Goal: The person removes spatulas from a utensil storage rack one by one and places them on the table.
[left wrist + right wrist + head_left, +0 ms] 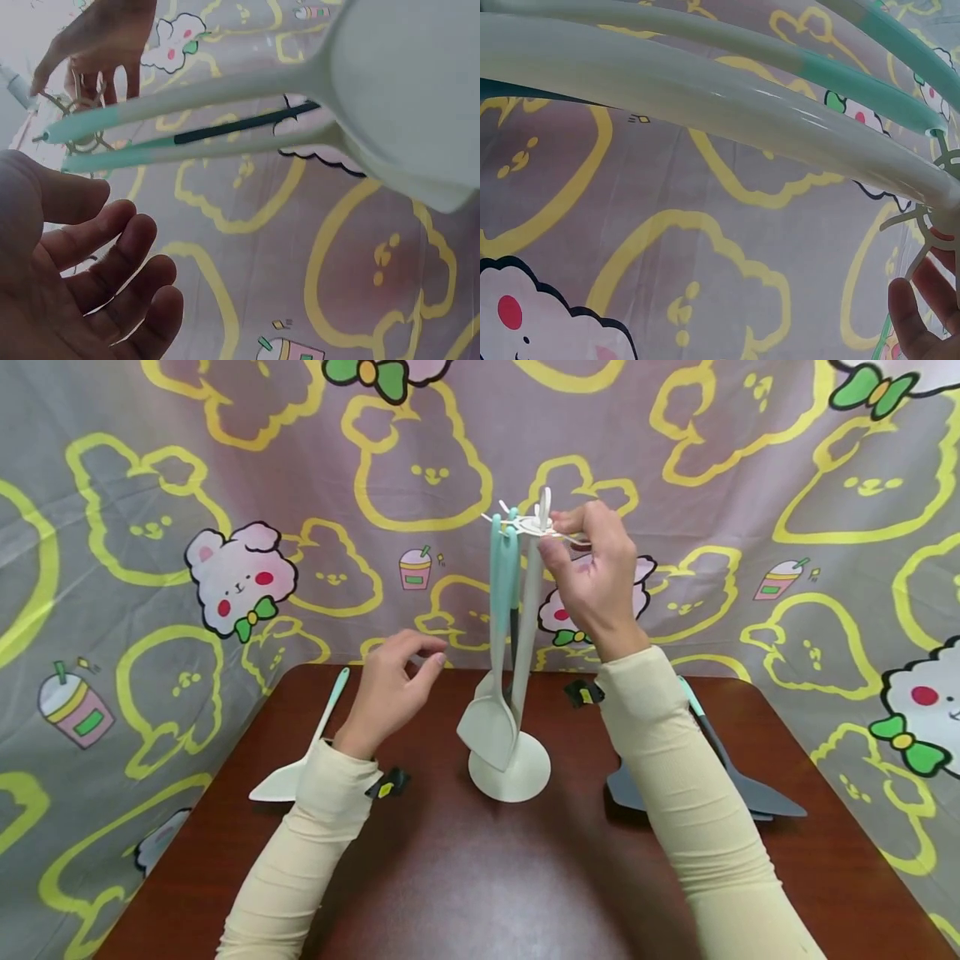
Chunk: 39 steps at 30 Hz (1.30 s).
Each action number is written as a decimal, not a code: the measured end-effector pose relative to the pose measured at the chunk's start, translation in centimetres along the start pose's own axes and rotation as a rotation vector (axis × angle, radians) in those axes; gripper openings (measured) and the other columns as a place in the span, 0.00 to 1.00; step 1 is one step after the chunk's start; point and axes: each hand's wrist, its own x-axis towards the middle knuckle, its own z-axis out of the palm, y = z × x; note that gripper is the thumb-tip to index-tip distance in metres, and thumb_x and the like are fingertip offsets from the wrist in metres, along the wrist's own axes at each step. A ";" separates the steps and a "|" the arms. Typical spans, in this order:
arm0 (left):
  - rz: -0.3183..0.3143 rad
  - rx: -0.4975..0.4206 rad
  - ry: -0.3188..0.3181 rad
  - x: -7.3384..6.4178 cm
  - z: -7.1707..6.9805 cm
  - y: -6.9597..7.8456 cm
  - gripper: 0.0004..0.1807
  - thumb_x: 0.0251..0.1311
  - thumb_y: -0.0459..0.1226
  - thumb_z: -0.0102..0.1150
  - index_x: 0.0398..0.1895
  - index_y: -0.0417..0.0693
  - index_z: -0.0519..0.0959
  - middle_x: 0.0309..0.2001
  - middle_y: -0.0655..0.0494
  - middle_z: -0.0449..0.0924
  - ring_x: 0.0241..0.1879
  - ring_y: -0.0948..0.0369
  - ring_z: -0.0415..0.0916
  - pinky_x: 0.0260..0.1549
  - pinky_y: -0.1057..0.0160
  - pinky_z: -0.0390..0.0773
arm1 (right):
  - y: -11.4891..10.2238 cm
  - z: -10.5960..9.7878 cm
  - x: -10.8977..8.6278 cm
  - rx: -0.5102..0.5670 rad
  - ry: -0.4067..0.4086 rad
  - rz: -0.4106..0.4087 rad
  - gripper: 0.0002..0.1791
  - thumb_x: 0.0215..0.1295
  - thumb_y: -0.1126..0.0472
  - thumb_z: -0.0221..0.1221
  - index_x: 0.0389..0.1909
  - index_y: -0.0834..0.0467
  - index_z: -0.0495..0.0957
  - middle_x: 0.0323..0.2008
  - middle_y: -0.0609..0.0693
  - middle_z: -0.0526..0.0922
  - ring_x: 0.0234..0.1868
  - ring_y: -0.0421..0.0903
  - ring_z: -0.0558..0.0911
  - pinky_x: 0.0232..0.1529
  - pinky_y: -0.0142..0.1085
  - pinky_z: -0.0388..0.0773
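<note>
A cream utensil stand (529, 618) rises from a round base (513, 781) in the middle of the table. My right hand (596, 577) pinches the hooked ring (534, 524) at its top between thumb and fingers. On the left side of the ring hang a white spatula (487, 731) and other utensils with mint handle ends. In the left wrist view, a dark grey shaft (247, 122) shows between two pale handles. Left of the stand, my left hand (393, 689) is raised, fingers loosely bent and holding nothing; the mint handle ends (105, 159) are close by its thumb.
On the table's left lies a white turner (281, 783) with a mint handle tip. Dark grey utensils (757, 795) lie on the right, partly hidden by my right sleeve (675, 760). A cartoon-print curtain (285, 468) hangs behind the brown table (480, 877).
</note>
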 end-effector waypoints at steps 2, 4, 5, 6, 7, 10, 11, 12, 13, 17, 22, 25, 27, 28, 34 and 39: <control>0.010 -0.009 -0.009 -0.1 0.1 0.4 0.08 0.64 0.32 0.59 0.43 0.42 0.85 0.39 0.50 0.84 0.36 0.59 0.79 0.36 0.63 0.79 | -0.1 0.0 0.1 -0.002 0.001 0.008 0.51 0.56 0.19 0.46 0.31 0.70 0.75 0.37 0.63 0.84 0.48 0.55 0.85 0.40 0.46 0.80; 0.019 -0.018 -0.022 -0.2 0.3 0.8 0.08 0.64 0.32 0.59 0.42 0.42 0.84 0.40 0.51 0.84 0.36 0.59 0.79 0.36 0.63 0.80 | -0.1 0.1 0.1 0.000 0.001 0.010 0.52 0.55 0.18 0.47 0.32 0.70 0.75 0.36 0.63 0.83 0.49 0.55 0.84 0.40 0.46 0.79; 0.022 -0.021 -0.028 -0.2 0.4 1.0 0.07 0.64 0.32 0.59 0.42 0.42 0.84 0.40 0.51 0.84 0.36 0.60 0.79 0.37 0.63 0.80 | 0.0 0.1 0.1 0.000 -0.001 0.010 0.51 0.55 0.19 0.47 0.32 0.71 0.75 0.37 0.64 0.83 0.49 0.55 0.84 0.40 0.45 0.79; 0.025 -0.022 -0.034 -0.3 0.5 1.1 0.07 0.64 0.32 0.59 0.42 0.42 0.84 0.40 0.51 0.84 0.36 0.60 0.79 0.37 0.63 0.80 | 0.0 0.1 0.1 -0.001 -0.003 0.011 0.50 0.56 0.21 0.48 0.32 0.71 0.74 0.37 0.64 0.83 0.49 0.55 0.84 0.40 0.46 0.79; 0.026 -0.024 -0.039 -0.3 0.7 1.2 0.07 0.64 0.32 0.59 0.42 0.42 0.84 0.40 0.51 0.84 0.36 0.60 0.79 0.37 0.63 0.80 | 0.0 0.1 0.1 -0.001 -0.005 0.011 0.48 0.57 0.22 0.49 0.32 0.71 0.74 0.36 0.64 0.83 0.49 0.55 0.84 0.40 0.46 0.79; 0.019 -0.021 -0.049 -0.4 1.1 1.5 0.07 0.64 0.33 0.59 0.42 0.43 0.84 0.39 0.51 0.84 0.36 0.61 0.78 0.36 0.64 0.79 | 0.1 0.2 0.1 0.001 -0.012 0.012 0.43 0.58 0.28 0.52 0.32 0.71 0.75 0.35 0.65 0.82 0.49 0.55 0.85 0.41 0.46 0.79; 0.015 -0.022 -0.052 -0.5 1.3 1.5 0.07 0.65 0.33 0.59 0.43 0.43 0.84 0.39 0.52 0.83 0.36 0.61 0.78 0.36 0.64 0.79 | 0.2 0.2 0.1 0.001 -0.016 0.012 0.41 0.58 0.30 0.52 0.33 0.71 0.75 0.35 0.65 0.82 0.49 0.55 0.86 0.41 0.45 0.78; 0.012 -0.026 -0.054 -0.5 1.4 1.6 0.08 0.65 0.33 0.59 0.43 0.43 0.84 0.39 0.52 0.83 0.35 0.61 0.77 0.36 0.64 0.78 | 0.2 0.2 0.1 0.002 -0.018 0.009 0.39 0.58 0.32 0.53 0.33 0.71 0.75 0.35 0.65 0.81 0.49 0.55 0.86 0.41 0.45 0.78; 0.008 -0.030 -0.057 -0.5 1.6 1.7 0.08 0.65 0.33 0.59 0.44 0.43 0.84 0.39 0.52 0.83 0.35 0.61 0.77 0.36 0.64 0.78 | 0.2 0.2 0.1 0.002 -0.018 0.006 0.37 0.58 0.35 0.54 0.32 0.71 0.75 0.35 0.65 0.82 0.49 0.55 0.86 0.41 0.43 0.77; -0.007 -0.051 -0.053 -0.4 2.1 2.2 0.10 0.65 0.34 0.58 0.47 0.44 0.82 0.44 0.50 0.82 0.37 0.60 0.77 0.37 0.63 0.80 | 0.2 0.1 0.3 -0.006 0.003 -0.016 0.29 0.55 0.43 0.55 0.30 0.70 0.76 0.33 0.65 0.83 0.46 0.56 0.85 0.43 0.35 0.72; -0.029 -0.060 -0.035 -0.3 2.5 2.5 0.13 0.64 0.33 0.59 0.51 0.43 0.81 0.48 0.50 0.80 0.39 0.59 0.79 0.38 0.62 0.81 | 0.0 0.1 0.5 -0.033 0.028 -0.040 0.28 0.52 0.43 0.54 0.27 0.69 0.78 0.33 0.62 0.86 0.42 0.56 0.84 0.41 0.39 0.70; -0.030 -0.063 -0.031 -0.2 2.7 2.6 0.13 0.64 0.33 0.59 0.51 0.42 0.81 0.49 0.49 0.80 0.39 0.59 0.79 0.38 0.61 0.82 | 0.0 0.0 0.5 -0.050 0.024 -0.046 0.27 0.52 0.44 0.53 0.27 0.69 0.79 0.33 0.61 0.87 0.41 0.56 0.84 0.39 0.41 0.71; -0.031 -0.061 -0.031 -0.2 2.8 2.6 0.13 0.64 0.33 0.60 0.51 0.42 0.80 0.48 0.48 0.79 0.39 0.59 0.79 0.38 0.61 0.82 | 0.0 0.0 0.5 -0.062 0.012 -0.052 0.26 0.53 0.46 0.52 0.27 0.68 0.79 0.34 0.60 0.88 0.41 0.55 0.85 0.38 0.38 0.73; -0.033 -0.060 -0.032 -0.2 2.9 2.7 0.13 0.64 0.33 0.60 0.50 0.42 0.80 0.48 0.48 0.79 0.39 0.58 0.79 0.38 0.61 0.81 | 0.0 -0.1 0.6 -0.067 0.004 -0.056 0.25 0.54 0.46 0.52 0.27 0.68 0.79 0.35 0.61 0.88 0.41 0.55 0.85 0.38 0.37 0.73; -0.033 -0.080 -0.027 0.3 3.7 3.2 0.12 0.65 0.34 0.59 0.50 0.41 0.80 0.47 0.48 0.80 0.39 0.58 0.79 0.39 0.60 0.81 | 0.0 -0.5 0.5 -0.078 -0.029 -0.065 0.22 0.56 0.49 0.52 0.29 0.68 0.79 0.37 0.61 0.87 0.42 0.54 0.86 0.33 0.25 0.79; -0.038 -0.126 -0.010 0.8 4.4 3.8 0.12 0.65 0.34 0.58 0.50 0.40 0.80 0.47 0.48 0.80 0.38 0.57 0.79 0.38 0.56 0.82 | -0.2 -0.4 0.4 -0.109 -0.020 -0.054 0.23 0.56 0.49 0.51 0.29 0.67 0.78 0.37 0.60 0.88 0.42 0.53 0.86 0.30 0.17 0.75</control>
